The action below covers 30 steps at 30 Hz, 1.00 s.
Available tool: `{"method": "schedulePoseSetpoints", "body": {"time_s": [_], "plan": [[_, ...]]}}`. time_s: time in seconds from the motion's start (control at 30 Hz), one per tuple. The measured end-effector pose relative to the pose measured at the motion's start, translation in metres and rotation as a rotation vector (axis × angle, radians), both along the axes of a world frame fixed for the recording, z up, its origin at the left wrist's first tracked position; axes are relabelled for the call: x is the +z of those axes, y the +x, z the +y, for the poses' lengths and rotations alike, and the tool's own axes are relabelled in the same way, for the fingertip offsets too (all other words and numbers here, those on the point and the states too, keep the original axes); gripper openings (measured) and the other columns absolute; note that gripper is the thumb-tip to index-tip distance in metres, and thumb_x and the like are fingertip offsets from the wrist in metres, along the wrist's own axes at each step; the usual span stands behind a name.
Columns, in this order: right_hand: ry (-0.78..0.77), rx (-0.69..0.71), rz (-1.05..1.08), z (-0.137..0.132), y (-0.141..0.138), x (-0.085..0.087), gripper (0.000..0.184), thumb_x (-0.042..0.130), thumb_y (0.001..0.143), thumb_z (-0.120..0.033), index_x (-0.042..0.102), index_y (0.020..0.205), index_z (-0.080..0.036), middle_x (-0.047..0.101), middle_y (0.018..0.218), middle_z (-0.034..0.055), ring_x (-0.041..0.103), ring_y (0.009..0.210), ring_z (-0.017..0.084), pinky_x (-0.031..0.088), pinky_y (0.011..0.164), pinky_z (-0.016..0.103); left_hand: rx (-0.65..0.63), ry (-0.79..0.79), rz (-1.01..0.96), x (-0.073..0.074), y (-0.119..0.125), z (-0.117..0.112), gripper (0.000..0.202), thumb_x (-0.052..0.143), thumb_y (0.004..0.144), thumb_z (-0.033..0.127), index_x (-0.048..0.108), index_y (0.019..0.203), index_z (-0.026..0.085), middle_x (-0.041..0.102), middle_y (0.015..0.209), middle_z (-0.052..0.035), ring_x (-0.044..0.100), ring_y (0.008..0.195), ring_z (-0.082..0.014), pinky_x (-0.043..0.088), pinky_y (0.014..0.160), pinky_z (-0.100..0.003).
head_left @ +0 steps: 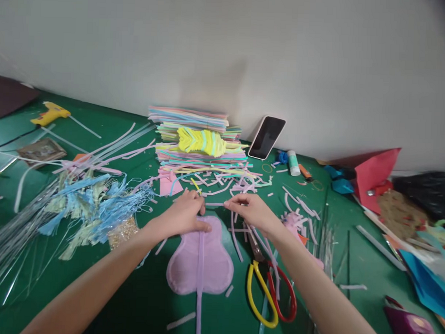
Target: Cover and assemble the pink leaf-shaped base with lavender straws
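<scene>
A flat lilac shape with rounded lobes (219,269) lies on the green table. A long lilac pipe cleaner (199,302) runs down its middle and past its lower edge. Above its top, a short lilac pipe cleaner (216,204) stretches between my two hands. My right hand (253,213) pinches the right end of this piece. At the other end the fingers of my left hand (186,212) are curled round it, partly hidden, while the thumb lies over the top of the lilac shape. Scissors (257,280) with yellow and red handles rest beneath my right forearm.
Stacked pipe cleaners (189,116), a yellow bundle (201,142) and a leaning phone (267,137) stand by the wall. On the left are a yellow glue gun (51,113) and blue tassels (108,197). Lilac offcuts (297,223) and red paper (375,177) lie right.
</scene>
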State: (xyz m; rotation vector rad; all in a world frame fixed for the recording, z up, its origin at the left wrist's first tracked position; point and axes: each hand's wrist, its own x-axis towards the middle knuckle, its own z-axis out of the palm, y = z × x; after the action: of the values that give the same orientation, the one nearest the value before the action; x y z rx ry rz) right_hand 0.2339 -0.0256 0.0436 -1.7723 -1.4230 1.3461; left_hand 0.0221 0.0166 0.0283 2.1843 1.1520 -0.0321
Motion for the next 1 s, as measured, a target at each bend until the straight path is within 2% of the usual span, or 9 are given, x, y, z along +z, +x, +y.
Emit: {"method": "schedulePoseSetpoints", "body": {"time_s": [0.13,0.23,0.33,0.47,0.57,0.63,0.7,0.8,1.0], "plan": [[-0.054,0.042,0.075,-0.005,0.008,0.011,0.033,0.068,0.071,-0.051,0.066,0.072,-0.018,0.049,0.055,-0.0045,0.045,0.048,0.009,0.036,0.045,0.022,-0.001,-0.254,-0.024,0.012,-0.003,0.003,0.043,0.069,0.067,0.046,0.057,0.098,0.020,0.066,0.095,-0.0042,0.063,0.085,-0.0226,0.046,0.069,-0.029],[-0.091,0.067,0.100,-0.008,0.014,0.014,0.032,0.068,0.072,-0.050,0.064,0.074,-0.017,0.053,0.060,-0.0032,0.051,0.054,0.010,0.040,0.048,0.022,-0.004,-0.295,0.001,0.015,-0.005,0.005,0.056,0.072,0.064,0.046,0.055,0.110,0.019,0.066,0.102,-0.0055,0.063,0.088,-0.0223,0.045,0.069,-0.028],[-0.119,0.091,0.106,-0.010,0.015,0.009,0.033,0.067,0.074,-0.048,0.064,0.079,-0.016,0.053,0.061,-0.0031,0.050,0.054,0.010,0.041,0.047,0.022,-0.032,-0.240,0.069,0.012,-0.002,0.009,0.051,0.071,0.064,0.046,0.061,0.104,0.016,0.066,0.100,-0.0074,0.062,0.088,-0.0241,0.043,0.068,-0.029],[-0.011,0.036,0.107,-0.014,0.018,0.009,0.033,0.064,0.078,-0.048,0.066,0.087,-0.016,0.053,0.063,-0.0036,0.046,0.051,0.008,0.038,0.047,0.021,-0.147,-0.279,-0.012,0.012,-0.005,0.018,0.040,0.068,0.070,0.047,0.065,0.096,0.017,0.066,0.096,-0.0057,0.060,0.087,-0.0227,0.042,0.070,-0.028],[0.074,-0.020,0.037,-0.021,0.024,0.024,0.033,0.065,0.078,-0.048,0.067,0.091,-0.018,0.057,0.065,-0.0024,0.047,0.053,0.009,0.039,0.048,0.022,-0.209,-0.431,-0.180,0.016,-0.012,0.023,0.043,0.070,0.072,0.042,0.065,0.108,0.019,0.067,0.104,-0.0045,0.060,0.094,-0.0211,0.044,0.077,-0.026],[0.108,-0.019,-0.061,-0.027,0.027,0.040,0.030,0.064,0.079,-0.047,0.068,0.086,-0.018,0.060,0.068,-0.0003,0.050,0.056,0.010,0.039,0.048,0.022,-0.181,-0.539,-0.306,0.020,-0.013,0.021,0.052,0.071,0.073,0.037,0.061,0.121,0.023,0.068,0.102,-0.0032,0.062,0.092,-0.0192,0.045,0.078,-0.026],[0.146,-0.004,-0.162,-0.033,0.028,0.056,0.026,0.064,0.079,-0.045,0.069,0.079,-0.019,0.062,0.068,0.0005,0.051,0.057,0.011,0.039,0.050,0.023,-0.076,-0.608,-0.432,0.026,-0.009,0.014,0.053,0.073,0.073,0.035,0.060,0.124,0.024,0.068,0.092,-0.0013,0.063,0.085,-0.0164,0.047,0.074,-0.025],[0.161,0.007,-0.217,-0.043,0.028,0.073,0.023,0.065,0.079,-0.043,0.070,0.077,-0.021,0.062,0.064,-0.0004,0.052,0.056,0.011,0.042,0.051,0.024,0.058,-0.606,-0.553,0.036,0.003,-0.002,0.036,0.074,0.073,0.038,0.068,0.104,0.019,0.067,0.085,-0.0005,0.062,0.078,-0.0132,0.048,0.071,-0.022],[0.185,0.043,-0.239,-0.058,0.028,0.083,0.016,0.064,0.079,-0.036,0.069,0.075,-0.023,0.061,0.060,-0.0012,0.054,0.056,0.011,0.040,0.048,0.023,0.079,-0.507,-0.558,0.056,0.015,-0.022,0.027,0.073,0.075,0.039,0.071,0.094,0.019,0.068,0.084,0.0005,0.060,0.069,-0.0112,0.049,0.061,-0.019]]}}
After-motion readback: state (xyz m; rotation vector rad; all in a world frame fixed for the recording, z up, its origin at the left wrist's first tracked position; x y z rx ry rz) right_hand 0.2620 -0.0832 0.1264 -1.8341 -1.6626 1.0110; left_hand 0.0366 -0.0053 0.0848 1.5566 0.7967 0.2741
